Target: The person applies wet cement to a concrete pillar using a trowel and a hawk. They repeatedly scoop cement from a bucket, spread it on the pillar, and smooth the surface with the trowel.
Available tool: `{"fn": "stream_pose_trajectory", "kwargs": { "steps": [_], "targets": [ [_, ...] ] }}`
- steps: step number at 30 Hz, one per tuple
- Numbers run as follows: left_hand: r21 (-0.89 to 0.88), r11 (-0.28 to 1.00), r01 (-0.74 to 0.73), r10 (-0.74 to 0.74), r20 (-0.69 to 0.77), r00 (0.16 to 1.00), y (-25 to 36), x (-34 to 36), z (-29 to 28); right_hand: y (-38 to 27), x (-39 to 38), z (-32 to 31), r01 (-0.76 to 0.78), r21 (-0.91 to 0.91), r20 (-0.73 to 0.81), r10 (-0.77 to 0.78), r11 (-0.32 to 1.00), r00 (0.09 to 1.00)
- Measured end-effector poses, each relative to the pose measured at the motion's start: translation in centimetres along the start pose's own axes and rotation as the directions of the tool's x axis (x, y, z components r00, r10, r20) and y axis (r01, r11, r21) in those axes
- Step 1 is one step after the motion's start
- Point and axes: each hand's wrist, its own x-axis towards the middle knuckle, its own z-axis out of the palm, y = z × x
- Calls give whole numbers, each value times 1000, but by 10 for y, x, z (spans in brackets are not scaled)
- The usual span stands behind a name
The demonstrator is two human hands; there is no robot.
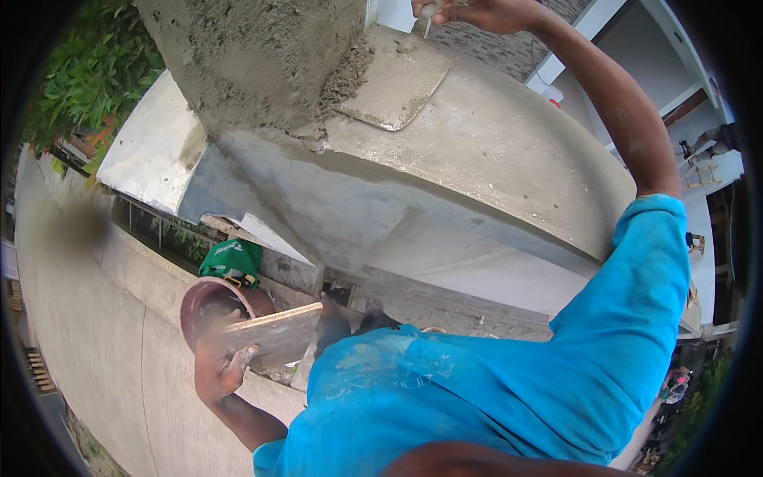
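Down at the lower left, my left hand [222,372] is closed on a flat wooden board [282,334], its thumb against the grey-smeared face. Behind the board stands a reddish bucket [191,306], partly hidden by it. At the top, my right arm reaches out over the concrete ledge. My right hand [481,14] grips a mortar-smeared trowel [427,16], which the picture's upper edge partly cuts off. Below the trowel, a thin mortar-coated panel [401,83] lies on the ledge [509,159]. Crumbly mortar [346,79] is heaped between this panel and a rough plastered column [254,60].
A green bag [232,261] sits beyond the bucket. The ledge's front face [334,191] drops between me and the column. Leafy branches [87,71] hang at the upper left. Long ribbed paving or roofing [95,302] runs down the left side.
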Motion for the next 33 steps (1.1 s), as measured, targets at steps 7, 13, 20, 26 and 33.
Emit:
{"fn": "stream_pose_trajectory", "kwargs": {
  "steps": [7, 13, 20, 26, 33],
  "targets": [
    [72, 994, -77, 70, 99, 993, 3, 16, 1, -8, -24, -12, -53, -30, -16, 53, 998, 998],
    [87, 994, -65, 59, 64, 996, 6, 20, 0, -33, -37, -28, -85, -87, 175, 99, 993, 980],
    [80, 995, -66, 60, 79, 995, 4, 23, -4, -49, -17, -21, 13, -77, 186, 2, 997, 983],
    [85, 995, -49, 43, 71, 997, -5, 18, -7, -44, -3, -17, 42, -72, 151, -31, 997, 988],
    [65, 997, -37, 32, 76, 997, 14, 14, 2, -42, -23, -20, 145, -85, 37, -142, 986, 989]
  ]
}}
